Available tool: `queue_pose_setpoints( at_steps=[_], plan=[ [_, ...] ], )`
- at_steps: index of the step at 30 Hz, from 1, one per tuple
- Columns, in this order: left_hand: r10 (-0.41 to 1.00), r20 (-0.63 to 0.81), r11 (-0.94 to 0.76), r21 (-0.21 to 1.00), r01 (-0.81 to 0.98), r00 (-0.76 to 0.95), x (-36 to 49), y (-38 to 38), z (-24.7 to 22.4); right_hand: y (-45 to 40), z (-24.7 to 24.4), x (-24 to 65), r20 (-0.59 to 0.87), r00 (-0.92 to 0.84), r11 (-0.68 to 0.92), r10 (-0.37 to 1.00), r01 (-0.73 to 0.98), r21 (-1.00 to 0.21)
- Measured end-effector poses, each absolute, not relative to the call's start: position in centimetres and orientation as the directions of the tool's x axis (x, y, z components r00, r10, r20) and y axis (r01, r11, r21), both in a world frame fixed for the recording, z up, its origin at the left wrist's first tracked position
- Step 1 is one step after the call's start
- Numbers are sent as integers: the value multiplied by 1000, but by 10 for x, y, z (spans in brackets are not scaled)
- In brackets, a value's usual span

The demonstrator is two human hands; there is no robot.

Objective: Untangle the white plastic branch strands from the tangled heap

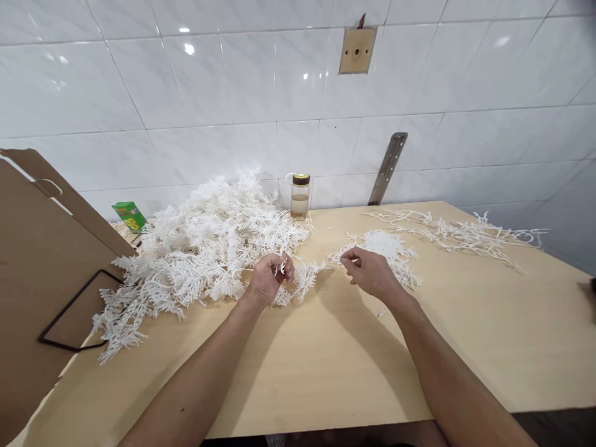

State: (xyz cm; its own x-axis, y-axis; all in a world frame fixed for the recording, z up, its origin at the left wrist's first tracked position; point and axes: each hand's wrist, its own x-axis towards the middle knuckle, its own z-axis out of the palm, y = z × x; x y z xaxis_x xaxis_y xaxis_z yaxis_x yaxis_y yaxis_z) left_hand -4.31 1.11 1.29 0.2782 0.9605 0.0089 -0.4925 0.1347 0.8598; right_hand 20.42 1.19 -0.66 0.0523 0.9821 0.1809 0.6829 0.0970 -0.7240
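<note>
My left hand [272,277] is closed around a white plastic sprig [305,279], whose feathery end hangs out to the right below the fingers. Beyond that hand spreads a big heap of white artificial foliage [223,236]. With thumb and fingertips pressed together, my right hand [365,268] hovers at the near left edge of a smaller pile of white sprigs [386,248]. Whether anything sits in that pinch is too small to make out. A tiny white scrap [381,313] lies on the table just below my right hand.
Bare white stems [459,233] lie at the table's [298,385] far right. A jar of liquid with a dark lid [300,197] stands near the tiled wall. Left are a green box [129,216], a cardboard panel [46,279] and a black metal frame [69,310]. A metal bracket [388,167] leans against the wall.
</note>
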Motion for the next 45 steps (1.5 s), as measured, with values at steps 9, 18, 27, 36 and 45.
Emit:
queue_pose_setpoints(
  at_steps=[9, 18, 27, 36, 45],
  plan=[
    [960, 10, 142, 845, -516, 280, -44, 11, 14, 18, -22, 199, 293, -7, 198, 956, 752, -629],
    [890, 10, 262, 807, -529, 456, -43, 9, 11, 9, -18, 173, 489, -115, 470, 865, 527, -708],
    [835, 24, 315, 798, -513, 550, -37, 0, 17, -5, -8, 147, 285, -447, 501, 848, 497, -709],
    [923, -51, 262, 810, -525, 381, -40, 10, 15, 2, -13, 162, 174, -328, 230, 929, 141, -963],
    [883, 4, 191, 910, -367, 469, -38, 8, 6, 5, -6, 172, 148, -307, 145, 940, -33, -989]
  ],
)
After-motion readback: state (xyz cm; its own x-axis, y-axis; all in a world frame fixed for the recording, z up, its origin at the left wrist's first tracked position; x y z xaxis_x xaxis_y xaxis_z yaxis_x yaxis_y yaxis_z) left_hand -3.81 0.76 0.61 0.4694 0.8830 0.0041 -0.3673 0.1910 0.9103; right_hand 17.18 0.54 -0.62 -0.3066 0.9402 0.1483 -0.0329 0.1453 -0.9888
